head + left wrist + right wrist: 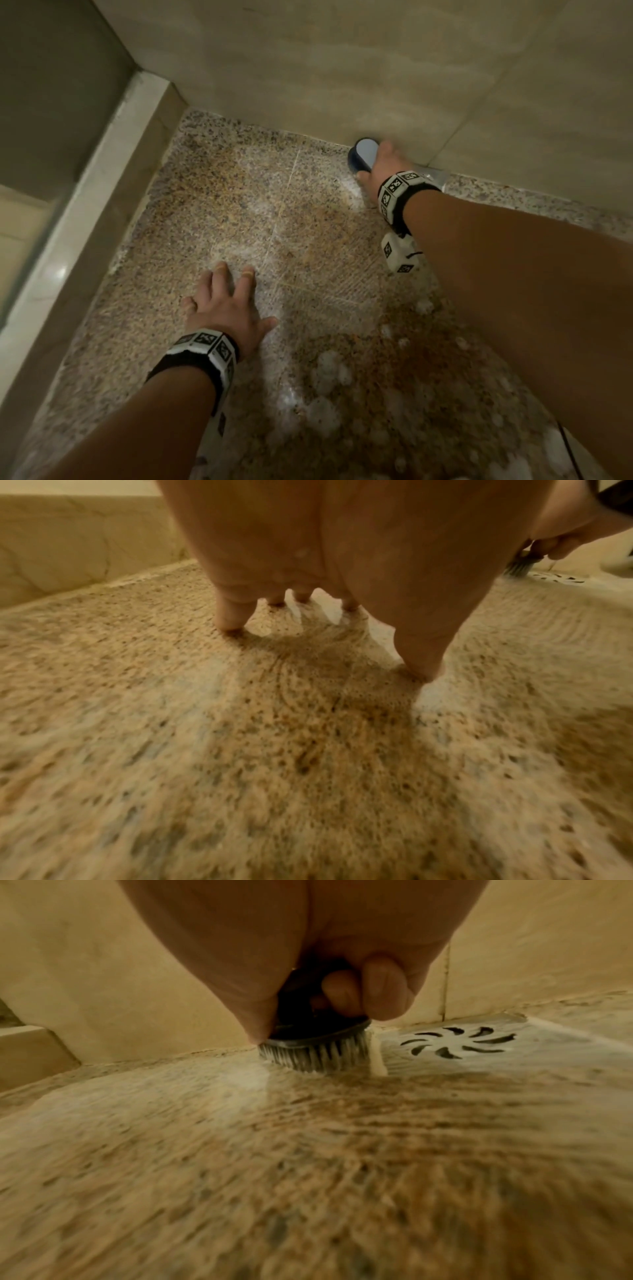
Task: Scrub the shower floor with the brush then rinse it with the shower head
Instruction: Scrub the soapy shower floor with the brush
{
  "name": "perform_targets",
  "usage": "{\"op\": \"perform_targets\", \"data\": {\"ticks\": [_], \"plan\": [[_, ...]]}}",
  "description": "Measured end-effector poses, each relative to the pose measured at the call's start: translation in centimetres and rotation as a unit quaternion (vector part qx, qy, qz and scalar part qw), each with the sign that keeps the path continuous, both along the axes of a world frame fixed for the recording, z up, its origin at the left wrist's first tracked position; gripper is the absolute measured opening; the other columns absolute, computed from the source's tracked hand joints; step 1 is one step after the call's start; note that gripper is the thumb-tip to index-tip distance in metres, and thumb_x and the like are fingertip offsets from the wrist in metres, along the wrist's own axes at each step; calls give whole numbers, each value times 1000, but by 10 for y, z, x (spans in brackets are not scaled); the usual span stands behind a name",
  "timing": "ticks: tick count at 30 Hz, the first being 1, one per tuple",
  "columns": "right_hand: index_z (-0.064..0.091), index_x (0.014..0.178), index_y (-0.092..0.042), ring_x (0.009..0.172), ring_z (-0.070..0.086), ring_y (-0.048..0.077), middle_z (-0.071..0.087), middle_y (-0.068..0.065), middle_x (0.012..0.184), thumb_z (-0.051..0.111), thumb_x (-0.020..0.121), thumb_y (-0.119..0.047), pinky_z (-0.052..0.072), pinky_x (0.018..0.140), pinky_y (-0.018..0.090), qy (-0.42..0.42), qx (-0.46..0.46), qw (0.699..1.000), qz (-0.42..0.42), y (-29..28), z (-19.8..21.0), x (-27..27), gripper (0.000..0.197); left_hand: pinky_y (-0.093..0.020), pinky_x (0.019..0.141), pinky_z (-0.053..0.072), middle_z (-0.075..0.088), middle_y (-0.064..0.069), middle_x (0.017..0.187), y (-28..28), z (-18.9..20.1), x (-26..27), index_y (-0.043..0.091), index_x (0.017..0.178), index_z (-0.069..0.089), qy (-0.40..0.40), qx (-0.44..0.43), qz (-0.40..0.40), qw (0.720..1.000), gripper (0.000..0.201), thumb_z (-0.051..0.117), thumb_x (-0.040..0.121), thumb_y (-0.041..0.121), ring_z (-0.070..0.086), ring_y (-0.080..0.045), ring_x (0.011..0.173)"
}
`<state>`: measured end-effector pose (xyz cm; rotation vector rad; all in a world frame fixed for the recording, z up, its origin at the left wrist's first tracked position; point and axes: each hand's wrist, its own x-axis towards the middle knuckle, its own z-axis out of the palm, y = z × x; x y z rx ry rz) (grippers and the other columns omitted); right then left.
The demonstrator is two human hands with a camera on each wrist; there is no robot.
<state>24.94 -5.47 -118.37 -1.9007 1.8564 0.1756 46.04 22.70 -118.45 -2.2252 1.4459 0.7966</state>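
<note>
Both hands are engaged: the right hand (376, 161), fingers (383, 988) clamped, presses the scrub brush (315, 1045) beside the floor drain (459, 1042), the left hand (222, 301) is spread flat on the soapy shower floor (222, 192).

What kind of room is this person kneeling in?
Most likely a shower stall: a wet, foamy speckled stone floor, tiled walls meeting it, and a metal floor drain beside the scrubbing brush.

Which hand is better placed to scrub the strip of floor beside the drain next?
Right. The right hand already grips the dark round scrub brush, bristles on the speckled stone floor beside the metal drain grate. The left hand only props, fingers spread, farther off.
</note>
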Motion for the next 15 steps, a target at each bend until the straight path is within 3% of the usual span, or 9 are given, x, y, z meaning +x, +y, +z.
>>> {"op": "perform_targets", "data": {"ticks": [7, 11, 15], "plan": [[32, 140, -8, 110, 58, 40, 48, 20, 135, 58, 101, -37, 41, 74, 40, -9, -5, 1000, 1, 0, -2, -1, 55, -62, 120, 16, -12, -5, 165, 0, -1, 0, 41, 153, -4, -3, -4, 1, 1000, 103, 53, 77, 82, -9, -37, 151], [33, 138, -8, 90, 51, 33, 52, 19, 131, 59, 101, -37, 42, 71, 39, -11, 4, 1000, -13, 3, -2, 10, 54, -63, 119, 16, -13, -6, 164, 0, -1, 0, 41, 154, -5, 0, -4, 0, 1000, 103, 52, 78, 82, -10, -38, 151], [32, 140, -7, 88, 50, 32, 53, 20, 132, 59, 100, -39, 41, 71, 40, -7, 18, 1000, -9, 0, 1, 4, 58, -64, 119, 16, -13, -6, 164, 0, 1, 0, 40, 154, -3, 3, -6, 3, 1000, 103, 53, 78, 82, -9, -38, 151]]}}
